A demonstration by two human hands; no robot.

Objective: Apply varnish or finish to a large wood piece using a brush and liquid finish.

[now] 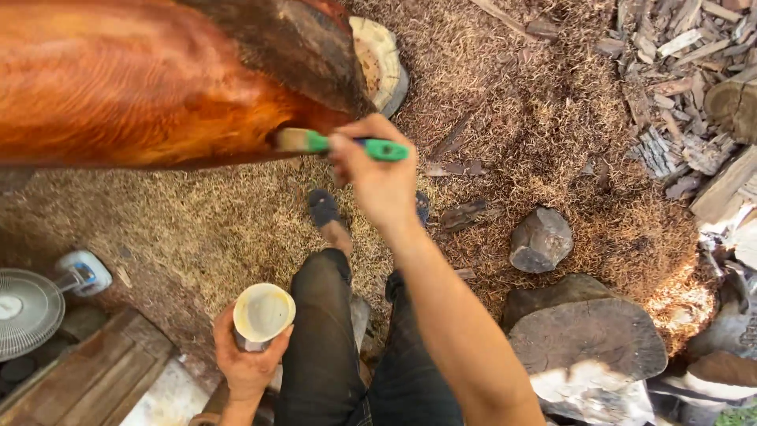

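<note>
My right hand [377, 170] grips a paintbrush [339, 145] with a green and blue handle, its bristles pressed against the lower edge of a large glossy orange-red wood slab [134, 79] at the upper left. My left hand [246, 364] holds a small round can [262, 314] with pale liquid inside, low down beside my left knee. My legs in dark trousers and a sandalled foot [323, 209] show between the two hands.
Sawdust and wood shavings [512, 118] cover the ground. A cut log end [378, 59] sits behind the slab. Stumps and stones [587, 335] lie at the right, wood scraps [678, 63] at the top right. A white fan [31, 308] and planks [95, 379] stand at the lower left.
</note>
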